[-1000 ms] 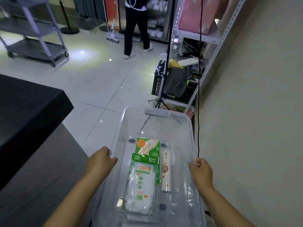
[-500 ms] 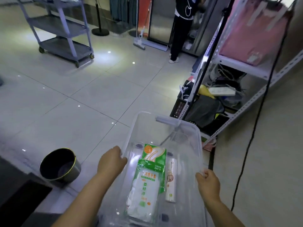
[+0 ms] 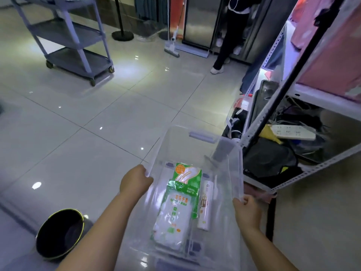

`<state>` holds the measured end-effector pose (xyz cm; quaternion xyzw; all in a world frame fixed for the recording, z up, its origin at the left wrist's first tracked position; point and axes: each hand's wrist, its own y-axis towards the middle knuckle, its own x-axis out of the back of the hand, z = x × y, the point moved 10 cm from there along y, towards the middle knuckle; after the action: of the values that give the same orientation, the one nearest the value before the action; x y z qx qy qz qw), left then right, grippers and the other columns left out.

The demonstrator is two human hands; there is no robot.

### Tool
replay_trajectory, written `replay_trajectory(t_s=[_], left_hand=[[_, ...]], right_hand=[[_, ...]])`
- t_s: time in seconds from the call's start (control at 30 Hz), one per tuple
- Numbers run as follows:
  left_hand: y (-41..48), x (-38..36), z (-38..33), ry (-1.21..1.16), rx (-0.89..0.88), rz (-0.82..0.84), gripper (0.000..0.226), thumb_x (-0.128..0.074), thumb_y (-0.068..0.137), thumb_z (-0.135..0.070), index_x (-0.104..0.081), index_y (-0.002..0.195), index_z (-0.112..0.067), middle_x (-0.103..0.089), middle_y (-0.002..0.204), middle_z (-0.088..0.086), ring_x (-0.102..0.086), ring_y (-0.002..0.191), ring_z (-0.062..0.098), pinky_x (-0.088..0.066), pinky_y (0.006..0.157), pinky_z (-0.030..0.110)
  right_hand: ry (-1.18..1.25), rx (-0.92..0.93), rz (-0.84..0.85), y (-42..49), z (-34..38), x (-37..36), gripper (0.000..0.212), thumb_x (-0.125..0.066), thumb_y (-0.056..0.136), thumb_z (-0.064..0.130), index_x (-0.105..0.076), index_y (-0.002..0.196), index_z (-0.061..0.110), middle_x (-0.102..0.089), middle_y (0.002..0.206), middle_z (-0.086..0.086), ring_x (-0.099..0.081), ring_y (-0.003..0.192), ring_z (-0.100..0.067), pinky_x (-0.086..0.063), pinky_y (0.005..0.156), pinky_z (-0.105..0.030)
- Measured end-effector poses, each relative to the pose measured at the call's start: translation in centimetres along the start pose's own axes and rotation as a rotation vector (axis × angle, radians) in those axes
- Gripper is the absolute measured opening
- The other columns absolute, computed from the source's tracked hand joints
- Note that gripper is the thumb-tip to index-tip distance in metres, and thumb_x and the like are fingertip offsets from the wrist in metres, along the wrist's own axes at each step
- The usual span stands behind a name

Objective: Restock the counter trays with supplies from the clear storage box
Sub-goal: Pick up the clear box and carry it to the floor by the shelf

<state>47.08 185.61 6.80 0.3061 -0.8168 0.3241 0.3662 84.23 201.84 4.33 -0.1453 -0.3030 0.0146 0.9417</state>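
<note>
Box: the clear box [image 3: 239,169] is carried in the air above the tiled floor [image 3: 117,118], low in the middle of the view, with the metal rack [image 3: 254,122] just beside its far right corner.
Left hand: the left hand [image 3: 134,180] grips the box's left rim with its fingers curled over the edge, at the same spot as half a second ago.
Right hand: the right hand [image 3: 247,211] grips the right rim, thumb on top and fingers curled under. This hold is unchanged too.
Contents: a green-and-white packet [image 3: 179,208] lies flat on the bottom, and a slim white roll [image 3: 204,206] lies along its right side. Neither has shifted inside the box.
Changed: both hands and the box sit a little higher in the view. The black bucket [image 3: 60,233] has slid down towards the lower left corner, close to the left forearm. The power strip [image 3: 293,132] on the rack's low shelf has moved lower and further right.
Same: the cart [image 3: 76,42] stands at the upper left. A person [image 3: 232,32] stands at the top.
Cut off: the bottom edge cuts the box's near end and both forearms. The top edge cuts the standing person at the chest.
Hard to make out: the print on the packet and roll is too blurred to read, and the left fingertips are hidden inside the rim.
</note>
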Motion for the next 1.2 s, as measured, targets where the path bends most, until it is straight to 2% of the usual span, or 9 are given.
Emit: replay_trajectory(t_s=[0.1, 0.37, 0.43, 0.53, 0.73, 0.87, 1.03, 1.2], left_hand=[[5.4, 0.9, -0.5, -0.016, 0.067, -0.009, 0.009, -0.057, 0.075, -0.017, -0.049, 0.077, -0.017, -0.056, 0.071, 0.002, -0.055, 0.069, 0.026, -0.029, 0.048, 0.025], [17.9, 6.5, -2.7, -0.063, 0.161, -0.098, 0.018, -0.063, 0.073, -0.024, -0.056, 0.080, -0.010, -0.062, 0.080, 0.007, -0.056, 0.074, 0.027, -0.033, 0.054, 0.027], [20.7, 7.7, -2.5, -0.077, 0.186, -0.118, 0.017, -0.064, 0.073, -0.024, -0.055, 0.078, -0.011, -0.062, 0.078, 0.007, -0.056, 0.074, 0.027, -0.032, 0.054, 0.027], [26.2, 9.1, -2.7, -0.101, 0.204, -0.131, 0.016, -0.065, 0.072, -0.024, -0.053, 0.076, -0.013, -0.061, 0.078, 0.006, -0.056, 0.074, 0.027, -0.032, 0.055, 0.028], [40.6, 11.1, -5.7, -0.109, 0.155, -0.077, 0.016, -0.065, 0.074, -0.023, -0.054, 0.079, -0.014, -0.059, 0.078, 0.003, -0.054, 0.073, 0.024, -0.032, 0.058, 0.027], [50.2, 13.7, -9.5, -0.097, 0.080, -0.035, 0.014, -0.063, 0.075, -0.022, -0.051, 0.075, -0.015, -0.059, 0.075, 0.003, -0.054, 0.070, 0.024, -0.031, 0.051, 0.024], [60.0, 15.5, -15.7, -0.046, -0.019, -0.021, 0.009, -0.058, 0.078, -0.020, -0.052, 0.080, -0.012, -0.059, 0.075, 0.004, -0.055, 0.070, 0.026, -0.031, 0.052, 0.025], [67.5, 12.3, -23.3, 0.010, -0.130, 0.029, 0.008, -0.056, 0.080, -0.019, -0.051, 0.082, -0.012, -0.056, 0.076, 0.006, -0.056, 0.075, 0.029, -0.036, 0.062, 0.029]], right_hand=[[-0.021, 0.026, 0.052, 5.4, 4.4, -4.1, 0.005, -0.059, 0.079, 0.008, -0.058, 0.075, 0.008, -0.063, 0.072, -0.007, -0.058, 0.067, -0.026, -0.045, 0.064, -0.034], [-0.080, 0.096, 0.170, 17.0, 15.9, -14.1, 0.009, -0.056, 0.077, 0.005, -0.052, 0.069, 0.005, -0.049, 0.062, -0.006, -0.043, 0.058, -0.023, -0.034, 0.056, -0.031], [-0.098, 0.126, 0.205, 19.2, 18.8, -16.7, 0.007, -0.057, 0.079, 0.006, -0.055, 0.075, 0.000, -0.051, 0.064, -0.007, -0.043, 0.058, -0.022, -0.033, 0.053, -0.029], [-0.099, 0.162, 0.231, 22.8, 23.4, -20.8, 0.006, -0.059, 0.080, 0.005, -0.056, 0.076, 0.006, -0.055, 0.067, -0.007, -0.049, 0.061, -0.023, -0.035, 0.053, -0.024], [-0.096, 0.145, 0.159, 30.4, 30.7, -27.4, 0.029, -0.059, 0.079, 0.002, -0.042, 0.058, 0.013, -0.043, 0.056, -0.001, -0.036, 0.050, -0.016, -0.029, 0.049, -0.027], [-0.086, 0.080, 0.086, 35.0, 35.6, -30.3, 0.021, -0.059, 0.079, 0.006, -0.048, 0.062, 0.014, -0.049, 0.057, -0.002, -0.041, 0.050, -0.018, -0.032, 0.050, -0.026], [-0.033, 0.029, 0.023, 40.2, 40.2, -32.1, 0.022, -0.060, 0.080, 0.011, -0.050, 0.063, 0.020, -0.052, 0.056, 0.001, -0.045, 0.049, -0.015, -0.034, 0.051, -0.027], [-0.022, -0.023, -0.074, 46.3, 41.3, -31.0, 0.020, -0.062, 0.079, 0.006, -0.051, 0.065, 0.016, -0.051, 0.056, 0.003, -0.045, 0.051, -0.012, -0.036, 0.052, -0.024]])
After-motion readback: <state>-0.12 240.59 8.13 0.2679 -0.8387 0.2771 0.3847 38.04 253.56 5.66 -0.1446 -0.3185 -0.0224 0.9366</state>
